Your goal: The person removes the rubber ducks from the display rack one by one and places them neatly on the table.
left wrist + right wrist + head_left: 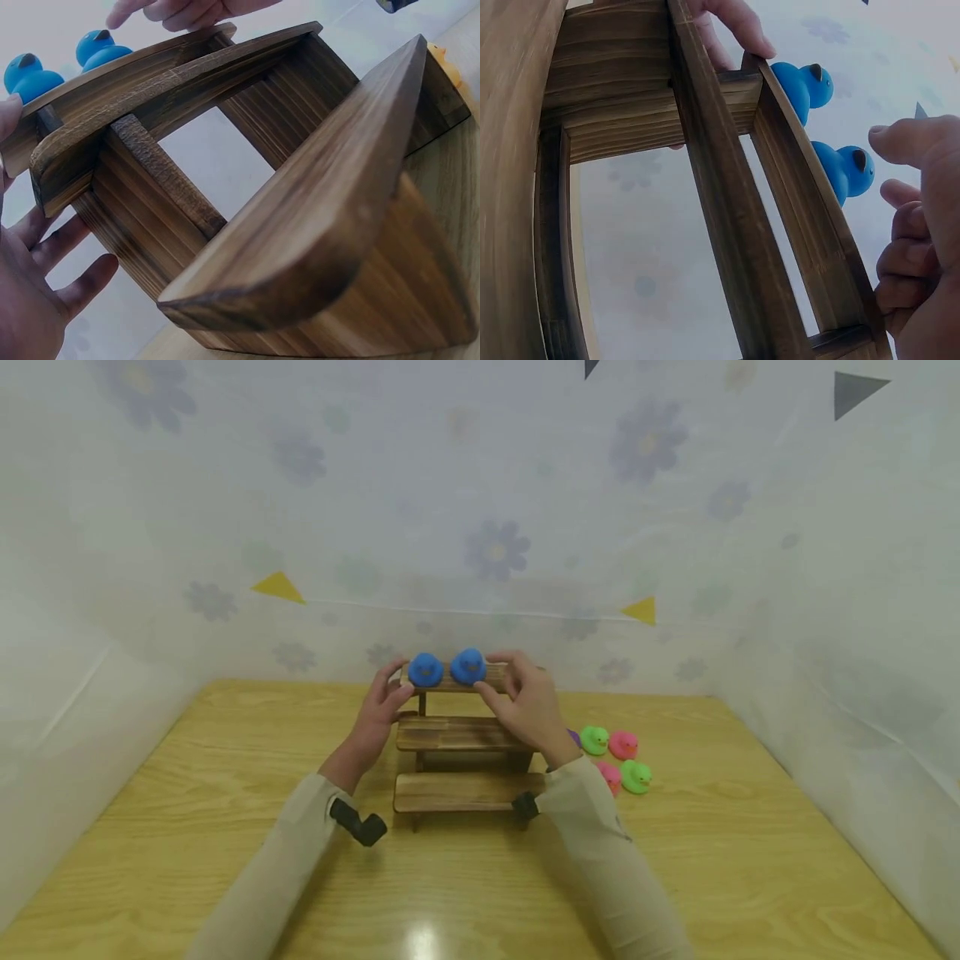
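Observation:
A three-tier wooden stand (pixel 465 789) stands on the table. Two blue rubber ducks, the left duck (pixel 425 671) and the right duck (pixel 468 667), sit side by side on its top tier. My left hand (pixel 374 717) holds the left end of that tier, the thumb in front near the left duck; in the left wrist view its other fingers (pixel 90 281) spread below. My right hand (pixel 531 703) is beside the right duck, its thumb and index finger apart. The right wrist view shows a small gap between this hand (pixel 922 225) and the duck (pixel 844 169).
Right of the stand lie several more rubber ducks: green ducks (pixel 595 741), pink ducks (pixel 623 745) and a partly hidden purple one (pixel 574 737). A yellow-orange object (pixel 446 66) shows past the lowest tier. Flower-patterned sheets (pixel 495 552) enclose the wooden table (pixel 225 827).

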`<state>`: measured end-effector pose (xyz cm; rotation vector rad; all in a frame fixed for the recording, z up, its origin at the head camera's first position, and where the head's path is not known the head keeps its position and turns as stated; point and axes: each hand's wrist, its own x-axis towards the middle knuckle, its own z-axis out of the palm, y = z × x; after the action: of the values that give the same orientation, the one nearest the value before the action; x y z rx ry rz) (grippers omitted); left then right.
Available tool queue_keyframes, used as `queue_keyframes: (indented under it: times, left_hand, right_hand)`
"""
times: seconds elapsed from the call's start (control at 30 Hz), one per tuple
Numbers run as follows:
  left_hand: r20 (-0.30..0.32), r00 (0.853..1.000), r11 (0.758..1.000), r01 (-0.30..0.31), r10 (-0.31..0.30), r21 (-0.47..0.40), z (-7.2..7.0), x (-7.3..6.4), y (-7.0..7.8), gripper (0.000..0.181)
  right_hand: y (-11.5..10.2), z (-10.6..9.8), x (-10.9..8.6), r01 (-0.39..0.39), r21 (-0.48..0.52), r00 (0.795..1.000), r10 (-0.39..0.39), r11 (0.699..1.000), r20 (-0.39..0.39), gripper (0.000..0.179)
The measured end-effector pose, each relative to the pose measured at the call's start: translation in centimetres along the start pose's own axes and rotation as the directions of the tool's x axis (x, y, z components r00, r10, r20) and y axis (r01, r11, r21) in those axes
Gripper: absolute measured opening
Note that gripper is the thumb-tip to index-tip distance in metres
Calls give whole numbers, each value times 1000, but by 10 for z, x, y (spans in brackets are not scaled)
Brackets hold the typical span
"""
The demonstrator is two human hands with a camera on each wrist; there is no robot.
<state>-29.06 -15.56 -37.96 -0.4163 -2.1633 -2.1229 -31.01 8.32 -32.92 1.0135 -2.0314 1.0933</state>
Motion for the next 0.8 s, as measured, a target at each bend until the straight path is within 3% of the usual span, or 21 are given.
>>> queue_keyframes:
  times: [0.27,0.5,0.8]
  left_hand:
    - [15,1000,1000,-9,9,-7,-1,0,0,56]
    - [12,1000,1000,-11,11,-8,1,1,-2,56]
    - [15,1000,1000,-24,25,-15,5,2,2,57]
  right_hand:
    - [3,3,1,-25,-37,999,26,999,23,40]
    - [-6,3,6,-120,-172,988,134,978,77,48]
    - [-11,2,10,-202,-258,969,231,945,88,41]
